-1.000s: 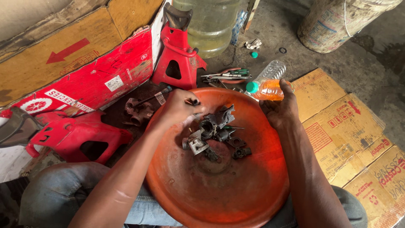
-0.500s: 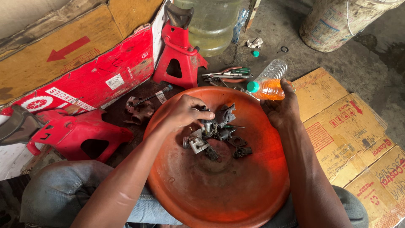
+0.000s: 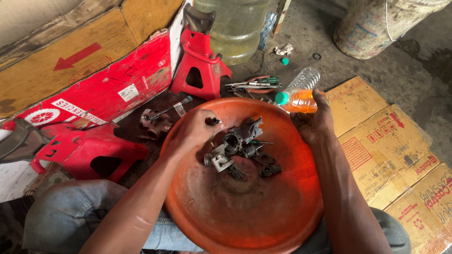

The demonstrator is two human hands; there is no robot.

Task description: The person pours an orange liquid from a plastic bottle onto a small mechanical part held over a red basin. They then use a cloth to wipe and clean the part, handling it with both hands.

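Observation:
A wide orange basin (image 3: 245, 211) rests on my lap. Several dark, greasy metal parts (image 3: 242, 148) lie in a heap at its middle, a grey block-shaped piece (image 3: 219, 161) among them. My left hand (image 3: 193, 130) hovers over the basin's far left rim, fingers pinched on a small dark part (image 3: 214, 121). My right hand (image 3: 313, 120) holds a clear plastic bottle (image 3: 297, 94) of orange liquid with a teal cap, lying tilted at the basin's far right rim.
Two red jack stands (image 3: 200, 59) (image 3: 84, 150) stand on the floor to the left and beyond. A large clear jug (image 3: 233, 28), pliers and screwdrivers (image 3: 254, 83), a metal casting (image 3: 155, 123), a dirty bucket (image 3: 376, 23) and flattened cardboard (image 3: 391, 150) surround the basin.
My left hand dipped into the heap of parts half a second ago and has drawn back to the left rim, pinching a small dark part. The right hand and bottle stayed put.

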